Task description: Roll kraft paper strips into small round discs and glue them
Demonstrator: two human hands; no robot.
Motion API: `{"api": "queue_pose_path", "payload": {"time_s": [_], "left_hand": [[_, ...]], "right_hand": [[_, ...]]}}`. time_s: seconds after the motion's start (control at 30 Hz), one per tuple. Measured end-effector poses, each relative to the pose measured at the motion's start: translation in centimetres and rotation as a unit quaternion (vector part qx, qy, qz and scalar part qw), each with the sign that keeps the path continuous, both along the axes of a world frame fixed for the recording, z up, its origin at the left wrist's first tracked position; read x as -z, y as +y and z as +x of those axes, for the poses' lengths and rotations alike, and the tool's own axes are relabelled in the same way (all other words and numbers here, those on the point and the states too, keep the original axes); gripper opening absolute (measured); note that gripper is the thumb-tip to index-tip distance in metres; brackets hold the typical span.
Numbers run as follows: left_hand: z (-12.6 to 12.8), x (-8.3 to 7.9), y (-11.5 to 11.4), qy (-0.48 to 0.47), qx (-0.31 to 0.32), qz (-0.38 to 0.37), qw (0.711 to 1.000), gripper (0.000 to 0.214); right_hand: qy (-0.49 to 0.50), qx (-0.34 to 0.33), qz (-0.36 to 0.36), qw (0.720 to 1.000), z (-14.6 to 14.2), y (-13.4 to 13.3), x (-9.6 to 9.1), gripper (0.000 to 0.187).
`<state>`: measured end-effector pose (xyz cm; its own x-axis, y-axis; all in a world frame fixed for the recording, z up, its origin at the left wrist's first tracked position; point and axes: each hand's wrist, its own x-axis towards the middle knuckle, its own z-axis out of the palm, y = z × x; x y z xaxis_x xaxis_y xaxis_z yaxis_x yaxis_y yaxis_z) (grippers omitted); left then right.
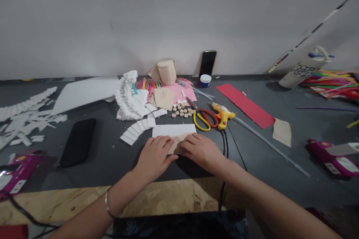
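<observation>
My left hand (156,154) and my right hand (202,152) meet at the table's near side. Their curled fingers are closed on a beige sheet (176,142), which looks like cloth or thin paper. Behind it lies a white rectangular board (174,130), its near part covered by the sheet and my fingers. I cannot see how far the sheet reaches under my palms. Just beyond are small round wooden slices (182,111) and scissors (206,119) with red and yellow handles. Left of the board, white rectangular pieces (138,129) are fanned in a curve.
A yellow hot glue gun (223,115) and its cable lie to the right, near a clear glue stick (272,145) and a red strip (246,105). A black phone (78,142) lies at left. Purple tools (333,157) flank the work. A tumbler (305,68) leans at back right.
</observation>
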<state>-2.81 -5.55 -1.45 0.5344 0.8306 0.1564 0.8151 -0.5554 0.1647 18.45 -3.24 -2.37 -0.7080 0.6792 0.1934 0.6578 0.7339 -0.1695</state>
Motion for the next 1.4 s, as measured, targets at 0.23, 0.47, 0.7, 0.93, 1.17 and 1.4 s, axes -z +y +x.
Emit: {"api": "queue_pose_path", "payload": {"time_s": [0.23, 0.47, 0.7, 0.93, 1.17, 1.4], "left_hand": [[-0.7, 0.2, 1.7, -0.240, -0.067, -0.059, 0.967, 0.056], [2.8, -0.9, 3.9, -0.739, -0.084, -0.396, 0.538, 0.063], [5.6, 0.2, 4.5, -0.781, -0.139, -0.437, 0.424, 0.029], [4.2, -0.2, 4.6, -0.771, -0.204, -0.437, 0.416, 0.023], [4.1, -0.8, 4.7, -0.751, -0.240, -0.478, 0.387, 0.021], [3.4, -0.9, 5.2, -0.778, -0.251, -0.483, 0.314, 0.029]], "right_hand": [[0.160, 0.062, -0.123, 0.977, 1.3, 0.3, -1.2, 0.009], [0.552, 0.184, -0.412, 0.701, 1.3, 3.2, -3.2, 0.029], [0.441, 0.181, -0.330, 0.815, 0.8, 4.6, -0.9, 0.031], [0.150, 0.273, -0.017, 0.950, 5.0, 7.3, 0.8, 0.025], [0.125, 0.293, -0.058, 0.946, 5.8, 8.5, 2.2, 0.023], [0.474, 0.267, -0.274, 0.793, 6.5, 7.4, -0.2, 0.047]]}}
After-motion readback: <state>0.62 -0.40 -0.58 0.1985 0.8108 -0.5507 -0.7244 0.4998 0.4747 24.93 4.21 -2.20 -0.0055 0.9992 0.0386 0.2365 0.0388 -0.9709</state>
